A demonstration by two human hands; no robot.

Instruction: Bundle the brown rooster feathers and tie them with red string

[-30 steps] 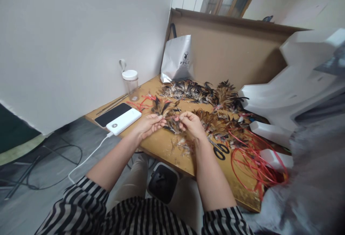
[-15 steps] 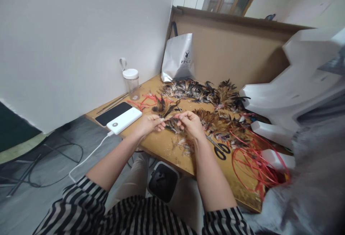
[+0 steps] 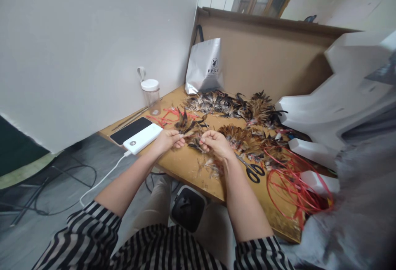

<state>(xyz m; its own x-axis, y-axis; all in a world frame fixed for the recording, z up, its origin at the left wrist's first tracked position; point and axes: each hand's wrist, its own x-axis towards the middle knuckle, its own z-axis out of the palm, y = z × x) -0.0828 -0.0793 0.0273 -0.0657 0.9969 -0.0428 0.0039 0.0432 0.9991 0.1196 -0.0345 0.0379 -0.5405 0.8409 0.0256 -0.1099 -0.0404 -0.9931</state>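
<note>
Wooden table (image 3: 182, 164); left hand (image 3: 168, 141) pinches wispy feathers (image 3: 186, 124).

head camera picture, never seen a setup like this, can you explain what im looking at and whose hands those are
There is no machine here: a camera worn on a person's head looks forward and down at their own bare hands. The left hand pinches a small bunch of brown-and-black feathers. The right hand has its fingertips together; what they pinch, if anything, is too small to tell. On the yellowish-brown table lie longer heaps of mottled feathers, black-handled scissors and a tangle of thin red plastic-looking strips. Farther back stand a clear bottle with a white lid and a shiny silver bag.
</note>
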